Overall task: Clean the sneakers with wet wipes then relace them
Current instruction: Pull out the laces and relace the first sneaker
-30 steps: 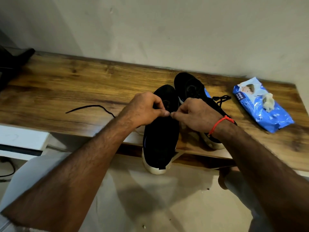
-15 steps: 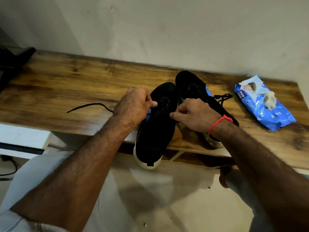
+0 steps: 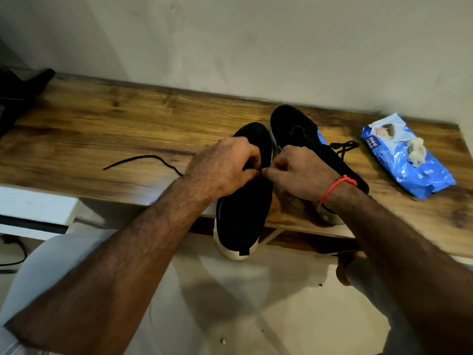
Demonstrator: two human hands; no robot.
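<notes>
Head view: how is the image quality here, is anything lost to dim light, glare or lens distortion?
Head view: dim, warm light; the black sneakers lose lace detail; glare on the wipes pack; wide-angle bends the table edge; what the left hand and right hand pinch is unreadable.

Two black sneakers [image 3: 245, 206] with off-white soles sit on a brown wood-grain table [image 3: 102, 134]; a black lace [image 3: 143, 160], blue-and-white wipes pack [image 3: 407, 160] and red wrist thread [image 3: 335, 187] show.
</notes>
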